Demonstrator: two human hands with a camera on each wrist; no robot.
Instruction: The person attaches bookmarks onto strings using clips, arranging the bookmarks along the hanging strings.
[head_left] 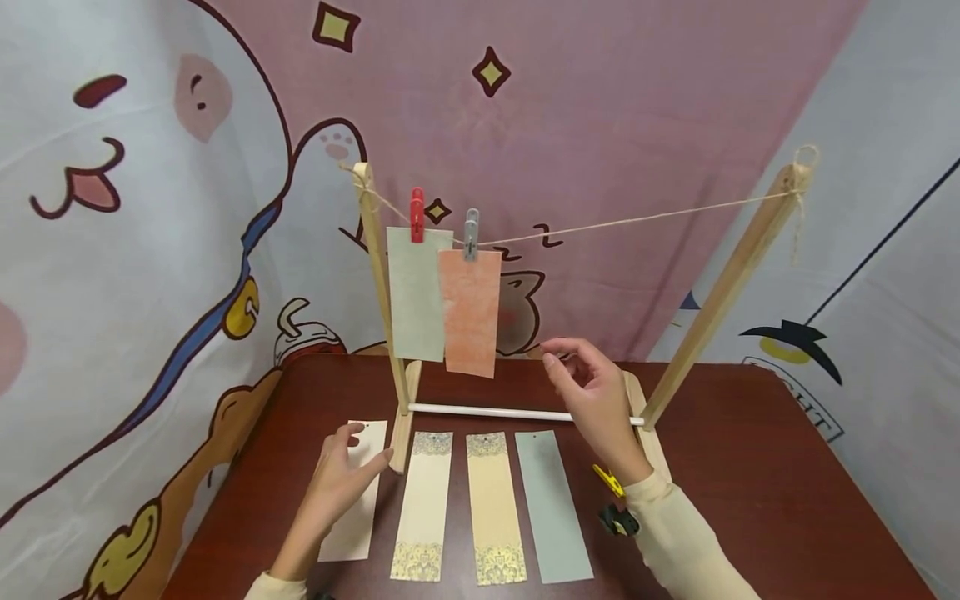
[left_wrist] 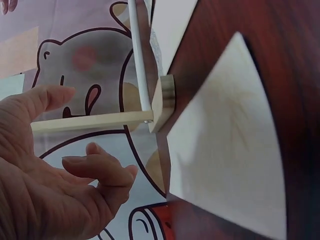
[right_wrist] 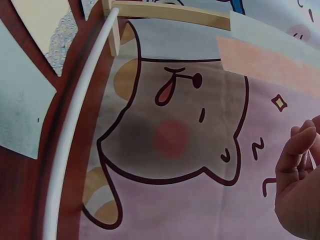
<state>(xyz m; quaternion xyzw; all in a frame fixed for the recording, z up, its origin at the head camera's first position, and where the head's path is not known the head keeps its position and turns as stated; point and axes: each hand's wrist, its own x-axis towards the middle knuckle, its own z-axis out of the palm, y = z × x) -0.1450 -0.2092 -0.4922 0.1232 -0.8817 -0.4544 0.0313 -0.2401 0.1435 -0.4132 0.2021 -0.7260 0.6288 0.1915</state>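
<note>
My left hand (head_left: 337,483) hovers over the plain cream card (head_left: 363,521) at the left of the row, thumb and fingers apart and holding nothing. In the left wrist view the same hand (left_wrist: 70,175) shows loosely bent fingers, with a card (left_wrist: 225,140) beside it. My right hand (head_left: 596,404) is raised right of the hanging papers, with thumb and forefinger close together and nothing visible between them. A pale green paper (head_left: 416,300) hangs from a red clothespin (head_left: 417,215). Next to it an orange paper (head_left: 471,317) hangs from a grey clothespin (head_left: 471,235).
Twine (head_left: 630,222) spans two wooden posts (head_left: 723,296), joined low down by a white rod (head_left: 487,412). Two gold-patterned cards (head_left: 422,508) (head_left: 496,504) and a blue-grey card (head_left: 553,508) lie in front. A yellow clothespin (head_left: 608,481) and a black clip (head_left: 618,521) lie near my right sleeve.
</note>
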